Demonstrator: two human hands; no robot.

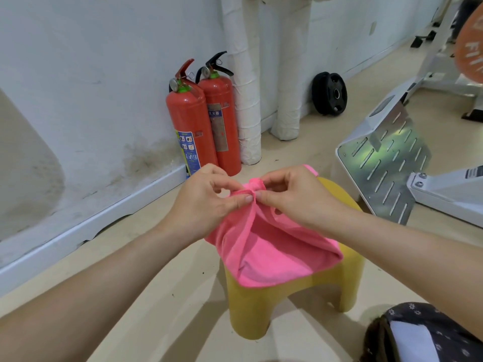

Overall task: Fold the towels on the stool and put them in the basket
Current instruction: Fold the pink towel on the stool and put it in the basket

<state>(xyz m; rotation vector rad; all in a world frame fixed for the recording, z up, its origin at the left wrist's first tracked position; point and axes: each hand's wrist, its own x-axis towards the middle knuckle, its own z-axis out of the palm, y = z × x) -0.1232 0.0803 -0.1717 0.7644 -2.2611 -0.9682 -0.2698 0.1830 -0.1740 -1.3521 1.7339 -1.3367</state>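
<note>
A pink towel (271,254) lies on a yellow plastic stool (261,307), its near edge hanging over the seat. My left hand (206,202) and my right hand (292,197) meet above the stool's far side. Each pinches the towel's gathered upper edge between thumb and fingers, so the cloth hangs down from them like a pouch. At the bottom right corner stands a dark basket (418,333) with a floral-print lining and something white inside.
Two red fire extinguishers (203,124) stand against the white wall behind the stool, beside wrapped white pipes (248,100). A white gym machine with a slotted metal plate (392,163) sits to the right. A black weight plate (330,94) leans on the wall.
</note>
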